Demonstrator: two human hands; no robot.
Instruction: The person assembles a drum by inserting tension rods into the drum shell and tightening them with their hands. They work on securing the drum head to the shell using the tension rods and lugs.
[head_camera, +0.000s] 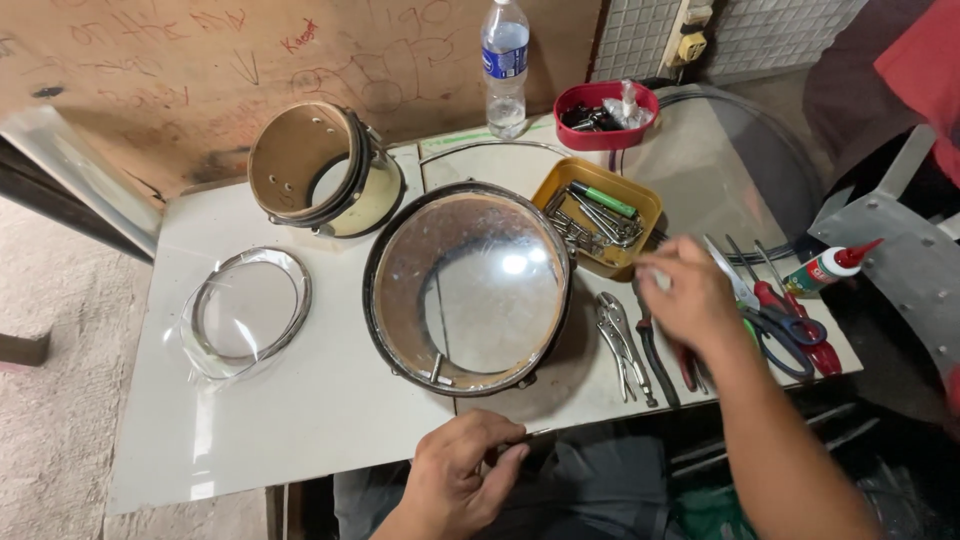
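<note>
A round black-rimmed drum shell with a clear skin lies flat in the middle of the white table. My left hand is curled at the table's front edge just below the shell, pinching a thin metal rod. My right hand hovers blurred over the hand tools right of the shell, beside a yellow tray of metal rods and bolts. Its fingers are bent, and a small pale spot shows at the fingertips. What it is cannot be made out.
A smaller cream drum shell lies on its side at the back. A metal hoop with clear film lies left. Locking pliers, scissors, a glue bottle, a red bowl and a water bottle surround the tray.
</note>
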